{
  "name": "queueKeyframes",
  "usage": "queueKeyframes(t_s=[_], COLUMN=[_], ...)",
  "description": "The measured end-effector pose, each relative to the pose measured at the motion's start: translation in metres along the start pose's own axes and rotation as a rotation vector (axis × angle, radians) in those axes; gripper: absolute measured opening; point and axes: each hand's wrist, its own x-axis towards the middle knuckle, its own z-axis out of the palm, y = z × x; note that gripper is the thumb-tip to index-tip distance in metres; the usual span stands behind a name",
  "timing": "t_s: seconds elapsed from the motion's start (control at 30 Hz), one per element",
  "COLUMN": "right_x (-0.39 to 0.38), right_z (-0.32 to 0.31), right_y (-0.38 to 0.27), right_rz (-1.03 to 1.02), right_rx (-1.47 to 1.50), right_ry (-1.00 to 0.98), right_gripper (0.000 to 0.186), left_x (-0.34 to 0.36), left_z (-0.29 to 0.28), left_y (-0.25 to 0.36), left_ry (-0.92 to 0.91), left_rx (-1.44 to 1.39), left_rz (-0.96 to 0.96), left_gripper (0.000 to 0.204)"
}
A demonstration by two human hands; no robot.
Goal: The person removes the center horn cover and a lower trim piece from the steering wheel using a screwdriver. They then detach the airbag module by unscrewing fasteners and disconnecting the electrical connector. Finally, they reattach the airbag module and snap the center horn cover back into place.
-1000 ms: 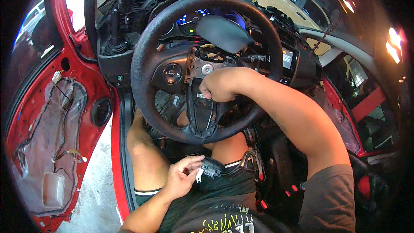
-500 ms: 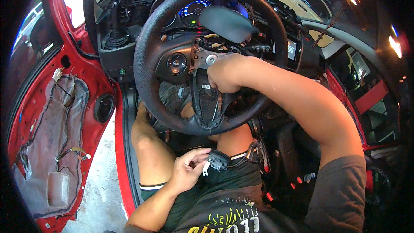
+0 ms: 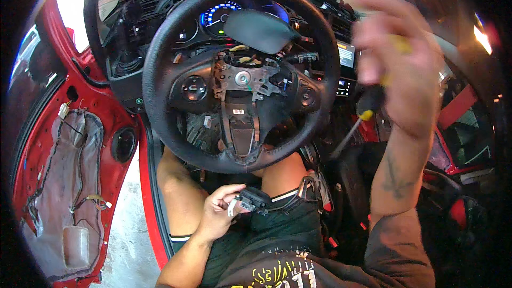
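Note:
My left hand point(image 3: 216, 217) is closed on a small black switch unit point(image 3: 254, 198) with a light metal bracket, held low over my lap. A thin dark cable appears to trail from the unit to the right. Raised to the right of the steering wheel point(image 3: 156, 80), my right hand point(image 3: 408, 74) is blurred by motion. Its fingers are curled round a black-and-yellow screwdriver point(image 3: 366, 114), whose shaft slants down to the left. At the wheel's centre the metal hub plate point(image 3: 243, 78) lies bare, with a dark grey cover point(image 3: 260, 32) tilted above it.
A lit gauge cluster point(image 3: 221, 15) and a screen point(image 3: 345, 53) sit behind the wheel. To the left stands the open red door point(image 3: 120, 120), its trim off and wiring showing. Red-tipped buckles point(image 3: 333, 242) lie beside the seat at the right.
My right hand has lifted off the wheel's centre and swung up to the right, bringing the screwdriver into sight. My left hand still holds the switch unit. The view has shifted slightly.

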Motion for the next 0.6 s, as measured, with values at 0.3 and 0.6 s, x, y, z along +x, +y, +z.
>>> queueKeyframes(t_s=[0.3, 0.6], right_x=[-0.088, -0.108], right_z=[0.051, 0.082], right_y=[0.108, 0.150], right_rz=[-0.294, -0.395], right_rx=[0.505, 0.277], right_ry=[0.892, 0.828], right_gripper=[0.020, 0.019], left_x=[0.004, 0.005], left_z=[0.004, -0.003], left_y=[-0.003, -0.026], left_ry=[0.160, 0.084], left_rx=[-0.189, -0.120], left_rz=[-0.128, -0.165], left_gripper=[0.056, 0.051])
